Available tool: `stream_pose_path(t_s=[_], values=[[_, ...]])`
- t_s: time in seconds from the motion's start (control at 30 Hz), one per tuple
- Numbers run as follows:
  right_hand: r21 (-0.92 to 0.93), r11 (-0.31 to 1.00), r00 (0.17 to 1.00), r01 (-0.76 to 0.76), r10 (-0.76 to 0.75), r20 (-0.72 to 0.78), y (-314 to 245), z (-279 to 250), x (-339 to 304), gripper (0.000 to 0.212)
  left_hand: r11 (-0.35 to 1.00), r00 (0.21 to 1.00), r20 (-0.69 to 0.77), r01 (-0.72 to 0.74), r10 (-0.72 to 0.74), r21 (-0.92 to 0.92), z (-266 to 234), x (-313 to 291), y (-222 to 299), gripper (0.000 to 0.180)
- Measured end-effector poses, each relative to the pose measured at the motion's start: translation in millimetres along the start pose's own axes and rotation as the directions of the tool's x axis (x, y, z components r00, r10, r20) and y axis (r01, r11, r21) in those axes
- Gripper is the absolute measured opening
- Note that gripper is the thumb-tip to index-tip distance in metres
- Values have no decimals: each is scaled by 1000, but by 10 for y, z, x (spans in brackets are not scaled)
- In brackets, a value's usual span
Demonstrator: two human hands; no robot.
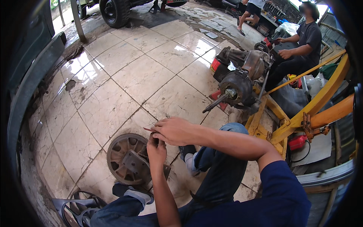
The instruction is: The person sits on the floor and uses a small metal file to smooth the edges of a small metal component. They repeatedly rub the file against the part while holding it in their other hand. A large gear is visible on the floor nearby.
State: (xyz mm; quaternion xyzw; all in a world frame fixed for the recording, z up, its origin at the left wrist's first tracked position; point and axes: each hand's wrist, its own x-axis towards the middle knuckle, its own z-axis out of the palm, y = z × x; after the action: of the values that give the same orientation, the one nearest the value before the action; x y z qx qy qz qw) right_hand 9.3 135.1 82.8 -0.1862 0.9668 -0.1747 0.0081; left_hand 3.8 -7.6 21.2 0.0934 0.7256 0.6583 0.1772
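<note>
Small part: a thin, flat, reddish-brown piece (150,130) is held between both hands, above the tiled floor and just over the big gear wheel; what exactly it is I cannot tell, it is too small.
Right hand: the right hand (174,130) lies flat over the piece, fingers stretched to the left and closed on its upper end.
Left hand: the left hand (156,150) comes up from below, fingers curled narrow, and it pinches the lower side of the same piece.
Gear wheel: a round toothed gear wheel (126,159) with spokes lies flat on the floor, directly under the hands (it looks rusty and grey).
Legs: the person sits with legs in blue jeans (223,170) bent on both sides of the wheel, one shoe (133,192) touching its lower edge.
Floor: pale cracked tiles (140,75), shiny and wet in places.
Axle assembly: a heavy greasy axle housing (242,81) with a shaft pointing out rests on a yellow frame (272,125), to the right and well apart from the hands.
Other person: another person in a dark shirt (308,36) sits behind that assembly.
Far end: a vehicle tyre (114,11) stands at the top.
</note>
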Motion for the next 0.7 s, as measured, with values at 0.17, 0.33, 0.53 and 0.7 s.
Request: stream_pose_path(t_s=[0.17, 0.33, 0.53, 0.7], values=[[-29, 993, 960, -117, 121, 254, -10, -220, 114, 41, 997, 997, 4, -77, 77, 26, 97, 2, -134, 24], [-8, 996, 982, -93, 93, 164, -9, -132, 107, 41, 987, 990, 39, -128, 132, -96, 5, 47, -123, 30], [32, 988, 969, -154, 144, 200, -69, -259, 84, 42, 979, 979, 16, -202, 202, 16, 206, -95, -25, 34], [56, 991, 977, -124, 112, 184, -99, -277, 85, 43, 996, 999, -18, -45, 43, -75, 105, -23, 5, 25]])
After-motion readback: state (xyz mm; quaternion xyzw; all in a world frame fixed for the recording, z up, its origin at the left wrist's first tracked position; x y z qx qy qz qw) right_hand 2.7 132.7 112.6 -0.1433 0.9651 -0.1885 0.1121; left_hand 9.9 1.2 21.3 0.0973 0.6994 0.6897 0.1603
